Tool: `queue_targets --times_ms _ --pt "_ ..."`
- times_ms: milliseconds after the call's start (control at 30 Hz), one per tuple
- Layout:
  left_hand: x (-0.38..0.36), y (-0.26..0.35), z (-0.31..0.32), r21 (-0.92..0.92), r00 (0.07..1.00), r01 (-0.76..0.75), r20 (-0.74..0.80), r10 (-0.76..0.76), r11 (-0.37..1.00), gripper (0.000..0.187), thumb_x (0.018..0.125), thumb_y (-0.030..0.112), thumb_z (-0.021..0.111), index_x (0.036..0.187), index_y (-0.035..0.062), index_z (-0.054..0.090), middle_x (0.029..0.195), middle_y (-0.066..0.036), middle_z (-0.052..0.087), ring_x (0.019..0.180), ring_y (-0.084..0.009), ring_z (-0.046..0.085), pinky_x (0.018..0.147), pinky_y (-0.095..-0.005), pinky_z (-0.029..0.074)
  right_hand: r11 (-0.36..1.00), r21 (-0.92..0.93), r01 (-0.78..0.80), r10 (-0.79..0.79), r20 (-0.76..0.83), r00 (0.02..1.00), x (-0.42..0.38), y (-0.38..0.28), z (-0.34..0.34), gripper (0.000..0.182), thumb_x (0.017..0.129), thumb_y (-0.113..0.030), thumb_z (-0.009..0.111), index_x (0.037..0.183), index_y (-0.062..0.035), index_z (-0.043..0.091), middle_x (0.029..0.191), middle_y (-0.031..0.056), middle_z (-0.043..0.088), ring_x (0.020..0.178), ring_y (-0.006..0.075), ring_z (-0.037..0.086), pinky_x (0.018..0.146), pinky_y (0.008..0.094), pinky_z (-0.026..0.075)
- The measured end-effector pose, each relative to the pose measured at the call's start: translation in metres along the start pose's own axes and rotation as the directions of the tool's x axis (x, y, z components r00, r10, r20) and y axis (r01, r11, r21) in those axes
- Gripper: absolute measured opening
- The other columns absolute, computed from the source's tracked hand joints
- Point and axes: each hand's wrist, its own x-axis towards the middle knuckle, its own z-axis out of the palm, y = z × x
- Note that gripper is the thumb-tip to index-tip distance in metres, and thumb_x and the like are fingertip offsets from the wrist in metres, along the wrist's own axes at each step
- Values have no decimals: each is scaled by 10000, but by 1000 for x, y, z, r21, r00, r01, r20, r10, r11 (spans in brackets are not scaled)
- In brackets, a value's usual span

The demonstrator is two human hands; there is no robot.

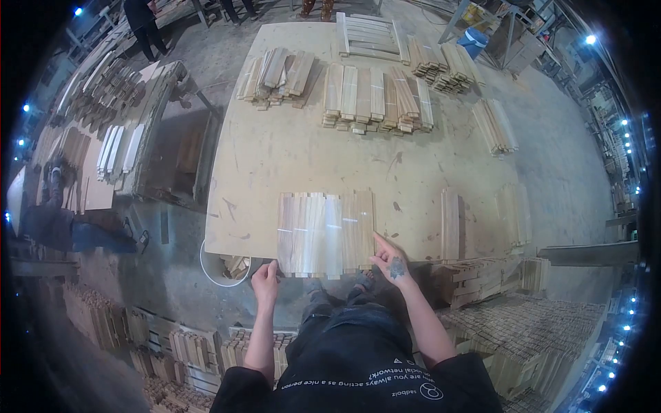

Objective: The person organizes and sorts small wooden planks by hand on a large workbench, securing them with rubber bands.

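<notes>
A row of thin wooden slats (313,234) lies side by side at the near edge of the large table (275,158), their lower ends slightly uneven. At the row's lower left corner is my left hand (265,281), its fingers closed together; whether they pinch a slat is too small to tell. My right hand (392,261) rests at the row's right side, thumb and forefinger apart and touching the outer slat, without wrapping round it.
Stacks of slats (375,100) lie at the table's far side, with more slats (452,224) at the right. A white bucket (226,270) stands below the near left edge. Another person (103,236) is at the left; others stand beyond the table.
</notes>
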Motion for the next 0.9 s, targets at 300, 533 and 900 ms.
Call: queue_targets --times_ms 300,533,900 --pt "-2 4 2 -68 998 58 25 -57 996 361 1023 272 648 865 -45 719 694 -19 648 629 -85 561 598 -281 440 999 38 -2 2 4 1000 -1 -3 -1 777 870 -8 748 1577 -106 441 792 -6 573 674 74 506 657 237 477" --pt "-3 1 3 -94 999 45 34 -42 995 328 1018 253 656 894 -42 728 709 -21 656 646 -87 567 609 -275 442 1000 -3 3 -3 10 1000 0 -1 -2 775 868 -16 745 1576 -108 443 809 6 589 680 78 527 662 246 485" --pt "2 -9 4 -43 998 57 19 -56 997 363 1021 288 648 867 -33 718 702 -29 642 649 -101 554 632 -294 446 998 -34 49 -49 -9 999 3 8 0 771 863 -24 754 1568 -103 453 820 21 606 680 87 543 666 245 496"
